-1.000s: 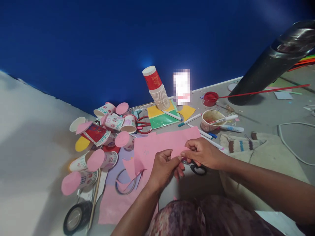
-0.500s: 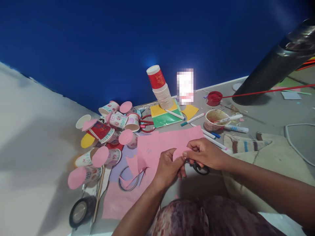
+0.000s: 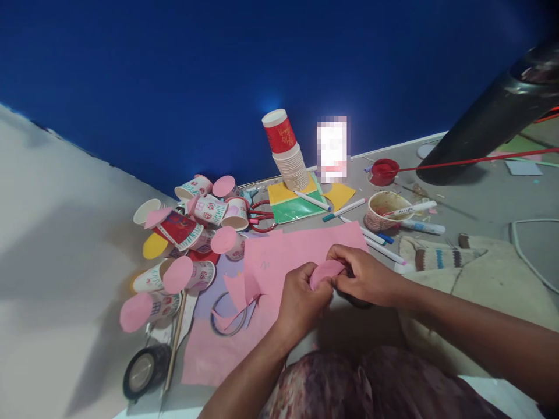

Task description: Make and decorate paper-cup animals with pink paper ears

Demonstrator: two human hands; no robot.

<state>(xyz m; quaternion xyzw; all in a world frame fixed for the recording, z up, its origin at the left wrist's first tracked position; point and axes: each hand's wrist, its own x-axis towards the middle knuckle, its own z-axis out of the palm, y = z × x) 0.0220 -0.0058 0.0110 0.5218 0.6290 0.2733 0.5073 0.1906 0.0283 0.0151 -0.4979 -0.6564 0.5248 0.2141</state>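
Observation:
Between my two hands is a small piece of pink paper (image 3: 326, 272), curved and rounded at its upper edge. My left hand (image 3: 303, 299) pinches its left and lower side with thumb and fingers. From the right, my right hand (image 3: 364, 276) grips the other end, fingers curled over the edge. Dark scissors (image 3: 356, 301) show partly under my right hand, mostly hidden by it. Beneath and behind the hands lies a large pink sheet (image 3: 301, 247). Cut pink scraps (image 3: 239, 294) and a roll of tape (image 3: 227, 314) rest at its left.
Decorated paper cups (image 3: 192, 273) with pink discs crowd the left. A tall cup stack (image 3: 288, 157) stands at the back on a green and yellow packet (image 3: 297, 206). Markers (image 3: 384, 250), a paper bowl (image 3: 378, 218) and a beige cloth bag (image 3: 471, 291) lie right. Black tape (image 3: 142, 372) sits front left.
The pink piece has turned up and bent, so more of its curved face shows. My right fingers have shifted along its edge and now cover more of the scissors.

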